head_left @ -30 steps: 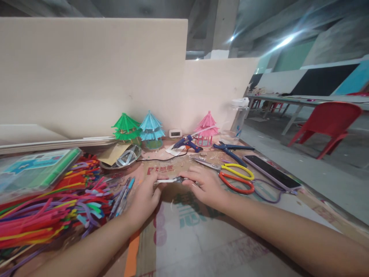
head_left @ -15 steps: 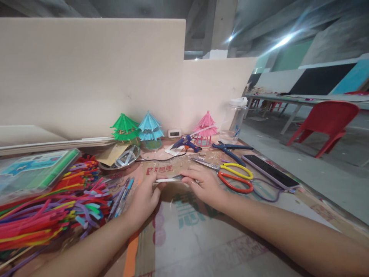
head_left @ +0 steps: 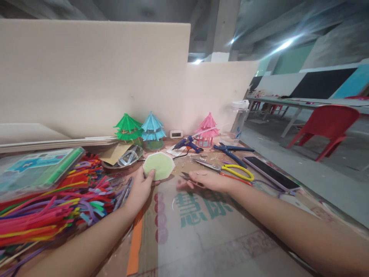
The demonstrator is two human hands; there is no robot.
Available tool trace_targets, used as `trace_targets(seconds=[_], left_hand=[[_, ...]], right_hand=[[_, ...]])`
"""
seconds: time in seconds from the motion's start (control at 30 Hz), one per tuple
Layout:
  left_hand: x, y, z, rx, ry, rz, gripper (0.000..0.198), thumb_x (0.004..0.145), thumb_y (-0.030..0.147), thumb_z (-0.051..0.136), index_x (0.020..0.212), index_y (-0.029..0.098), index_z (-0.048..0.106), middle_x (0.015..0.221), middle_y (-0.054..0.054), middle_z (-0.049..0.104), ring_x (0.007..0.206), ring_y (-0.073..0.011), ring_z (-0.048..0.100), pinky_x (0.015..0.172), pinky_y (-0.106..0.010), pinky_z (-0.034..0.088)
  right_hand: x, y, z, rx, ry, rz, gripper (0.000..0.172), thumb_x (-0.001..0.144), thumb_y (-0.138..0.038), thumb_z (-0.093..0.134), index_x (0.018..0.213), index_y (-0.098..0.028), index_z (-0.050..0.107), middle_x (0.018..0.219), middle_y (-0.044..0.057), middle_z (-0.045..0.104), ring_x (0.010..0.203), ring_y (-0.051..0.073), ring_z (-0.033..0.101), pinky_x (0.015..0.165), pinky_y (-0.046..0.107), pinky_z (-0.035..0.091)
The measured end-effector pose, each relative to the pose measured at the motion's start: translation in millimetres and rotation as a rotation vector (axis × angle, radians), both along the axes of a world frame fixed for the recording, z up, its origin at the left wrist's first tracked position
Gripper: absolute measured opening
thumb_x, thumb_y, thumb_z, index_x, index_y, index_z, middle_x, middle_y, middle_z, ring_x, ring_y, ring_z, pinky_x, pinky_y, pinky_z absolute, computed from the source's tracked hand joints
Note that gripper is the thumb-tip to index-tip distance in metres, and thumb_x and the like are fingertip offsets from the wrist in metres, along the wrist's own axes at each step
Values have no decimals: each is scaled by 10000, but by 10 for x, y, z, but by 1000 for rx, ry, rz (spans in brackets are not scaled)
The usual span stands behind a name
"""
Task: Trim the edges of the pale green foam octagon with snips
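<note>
My left hand (head_left: 140, 189) is closed on the lower edge of a pale green octagonal piece (head_left: 158, 165), holding it upright over the cardboard mat (head_left: 201, 234). My right hand (head_left: 208, 181) lies low and palm down just right of it, smeared by motion. A small dark tool tip (head_left: 184, 177) shows at its fingers, and I cannot tell whether the hand grips it. Yellow-handled scissors (head_left: 238, 172) lie right behind this hand; the red handle of a second pair peeks out under the wrist.
A heap of coloured pipe cleaners (head_left: 52, 209) and a plastic box (head_left: 37, 169) fill the left. Green (head_left: 127, 129), blue (head_left: 152, 129) and pink (head_left: 206, 129) little pavilions stand at the back wall. Glue gun (head_left: 187, 143), blue pliers (head_left: 230, 148), phone (head_left: 271, 172), bottle (head_left: 239, 119) lie right.
Both hands pressed a flat piece on the mat before. Now the left hand has lifted the green octagon upright, and the right hand has let go and slid right.
</note>
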State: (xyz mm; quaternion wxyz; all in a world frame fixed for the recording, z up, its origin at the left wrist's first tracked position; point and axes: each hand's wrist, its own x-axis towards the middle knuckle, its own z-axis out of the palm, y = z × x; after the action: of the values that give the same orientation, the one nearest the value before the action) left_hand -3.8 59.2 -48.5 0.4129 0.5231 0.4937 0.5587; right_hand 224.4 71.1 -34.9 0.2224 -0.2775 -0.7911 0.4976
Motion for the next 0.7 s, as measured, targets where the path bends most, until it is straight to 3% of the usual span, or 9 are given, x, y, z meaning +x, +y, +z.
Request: trace_targets(seconds=[0.07, 0.13, 0.23, 0.37, 0.47, 0.5, 0.57, 0.63, 0.7], left_hand=[[-3, -3, -5, 4, -1, 4, 464, 711, 409, 577, 1108, 193, 472, 1251, -102, 535, 946, -212, 621, 654, -322, 563], [-14, 1, -19, 18, 7, -15, 460, 718, 422, 572, 1104, 192, 472, 1238, -101, 541, 951, -212, 618, 661, -323, 559], [-43, 14, -48, 58, 94, -30, 411, 745, 446, 543, 1051, 175, 495, 1131, -94, 585, 936, -215, 609, 695, -343, 545], [-91, 28, -83, 187, 360, 66, 282, 771, 412, 533, 900, 163, 554, 935, -58, 626, 890, -206, 586, 803, -372, 488], [-115, 32, -100, 211, 396, 75, 245, 769, 392, 541, 872, 170, 556, 893, -46, 632, 847, -203, 589, 761, -355, 489], [-119, 33, -103, 214, 397, 73, 241, 771, 388, 539, 873, 170, 553, 888, -45, 632, 838, -202, 590, 744, -350, 490], [-121, 35, -100, 222, 408, 71, 235, 775, 383, 533, 871, 169, 550, 880, -44, 630, 821, -201, 589, 728, -343, 488], [-117, 35, -86, 230, 419, 64, 232, 776, 383, 530, 862, 169, 549, 871, -42, 626, 807, -198, 585, 725, -338, 482], [-109, 31, -64, 240, 431, 55, 231, 776, 390, 525, 848, 171, 547, 864, -39, 620, 812, -199, 580, 732, -333, 475]], right_hand=[[11, -97, 140, -197, 24, 223, 593, 836, -702, 226, 564, -197, 378, 819, 105, 692, 707, 185, 636, 641, 322, 473], [-8, -166, 241, -163, 80, 145, 565, 847, -677, 269, 584, -193, 396, 822, 101, 695, 673, 163, 616, 632, 304, 465], [-115, -243, 259, 19, 56, 27, 556, 811, -686, 353, 627, -180, 486, 910, 83, 675, 682, 129, 567, 620, 264, 440], [-235, -373, 231, -86, -56, 255, 614, 780, -730, 319, 597, -175, 506, 621, 34, 600, 520, 107, 508, 466, 221, 353], [-130, -412, 324, -227, -75, 336, 605, 820, -699, 294, 585, -174, 482, 555, 32, 592, 488, 123, 532, 424, 220, 308], [-55, -396, 357, -210, -55, 283, 582, 843, -665, 314, 594, -169, 491, 583, 39, 619, 518, 127, 554, 436, 219, 316], [122, -330, 378, -102, -22, 47, 525, 886, -583, 349, 649, -157, 544, 687, 53, 673, 596, 124, 575, 466, 214, 332], [285, -253, 321, -1, 23, -219, 532, 902, -565, 325, 662, -155, 566, 800, 67, 691, 637, 124, 568, 491, 221, 347], [392, -213, 206, 85, 37, -368, 530, 890, -585, 327, 667, -162, 556, 847, 65, 686, 577, 113, 518, 464, 225, 312]])
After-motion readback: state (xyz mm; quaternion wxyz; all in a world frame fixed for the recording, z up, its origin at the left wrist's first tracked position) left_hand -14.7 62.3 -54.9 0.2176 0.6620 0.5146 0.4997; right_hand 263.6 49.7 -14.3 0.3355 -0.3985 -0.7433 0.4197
